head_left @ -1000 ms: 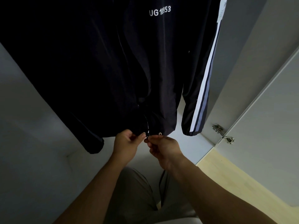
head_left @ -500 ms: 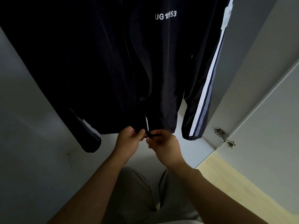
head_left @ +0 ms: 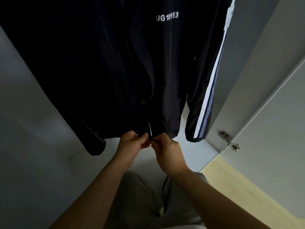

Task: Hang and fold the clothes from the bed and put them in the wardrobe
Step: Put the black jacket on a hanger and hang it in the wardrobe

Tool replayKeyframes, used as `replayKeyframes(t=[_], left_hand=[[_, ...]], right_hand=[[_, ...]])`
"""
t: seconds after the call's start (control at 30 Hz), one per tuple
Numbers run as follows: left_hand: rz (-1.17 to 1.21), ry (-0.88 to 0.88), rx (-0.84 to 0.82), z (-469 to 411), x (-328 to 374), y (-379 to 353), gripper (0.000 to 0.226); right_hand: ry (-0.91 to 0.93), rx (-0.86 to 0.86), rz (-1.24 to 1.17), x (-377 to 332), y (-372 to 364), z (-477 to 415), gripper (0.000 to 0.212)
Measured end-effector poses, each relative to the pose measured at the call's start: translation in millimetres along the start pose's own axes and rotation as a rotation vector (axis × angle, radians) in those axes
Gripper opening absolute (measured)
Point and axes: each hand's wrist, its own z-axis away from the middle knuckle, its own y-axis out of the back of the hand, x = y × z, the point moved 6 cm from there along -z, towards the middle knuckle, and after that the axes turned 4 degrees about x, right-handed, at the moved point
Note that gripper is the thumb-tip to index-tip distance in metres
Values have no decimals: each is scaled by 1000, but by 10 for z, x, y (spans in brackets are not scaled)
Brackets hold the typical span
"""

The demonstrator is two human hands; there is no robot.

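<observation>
- Left hand point(head_left: 132, 142) pinches the jacket point(head_left: 99, 63) hem just left of the zipper point(head_left: 150, 128) foot, thumb on top and fingers curled under.
- Right hand point(head_left: 166, 149) grips the hem on the other side, fingers curled round the zipper's bottom end. The two hands almost touch there.
- Slider and pin are hidden behind the fingers, so it's unclear whether they're engaged yet.
- Risk 1: the pin isn't seated fully in the slider. The likely cause is working by feel in a dim spot, and the teeth would then split or jam on the pull.
- Risk 2: slack fabric beside the teeth gets caught. The hem needs tension from the left hand while the right one pulls up.
- Risk 3: a downward tug drags the jacket off whatever holds it. The support is out of frame, so how well it's held can't be judged.
- Risk 4: the striped sleeve point(head_left: 204, 104) hangs just beside the wardrobe door point(head_left: 264, 113) and its hinge point(head_left: 228, 140). It could snag if the jacket swings.
- Pose: both forearms reach up and forward from the bottom of the frame and converge at the hem. Wrists look roughly straight, hands about level.
- Jacket hangs full length in front of the person, between a grey panel on the left and the door on the right. Zipper is mostly undone, with only a short run of teeth visible above the hands.
</observation>
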Motion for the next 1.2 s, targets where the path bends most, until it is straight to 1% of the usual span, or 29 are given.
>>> replayKeyframes(t=[0.03,0.13,0.17,0.3,0.4,0.5,0.6,0.67,0.8,0.93,1.0,1.03,1.07,1.1,1.2], left_hand=[[4,4,-1,-11,-7,7,15],[13,8,-10,-27,1,14,18],[17,7,-13,-29,8,12,18],[-1,-7,-25,-27,42,6,17],[-83,-56,-32,-34,69,22,17],[-213,-113,-6,-19,86,55,16],[-281,-124,35,-23,92,109,10],[-328,-107,16,-22,104,116,8],[-365,-88,-27,-64,154,133,14],[-520,-114,-77,-166,178,164,8],[-599,-118,-114,-192,105,170,16],[-625,-108,-134,-202,37,176,15],[-633,-101,-143,-214,-37,188,10],[-600,-87,-154,-211,-105,199,3],[-372,-12,-150,-214,-263,261,26]], right_hand=[[25,3,12,-7,3,-2,20],[95,18,74,-38,8,-5,31],[126,33,100,-49,13,-6,31],[277,99,255,-109,35,-1,16],[402,131,351,-141,19,22,16],[488,134,415,-157,3,40,11],[521,136,460,-188,-4,22,10],[542,123,469,-176,-14,-26,13],[605,50,481,-144,-44,-159,13],[620,-1,493,-188,-110,-154,19],[580,-68,494,-166,-174,-94,21],[544,-104,495,-123,-219,-71,19],[503,-137,499,-68,-264,-60,15],[467,-160,503,-23,-301,-66,12],[393,-293,503,47,-428,-105,18]])
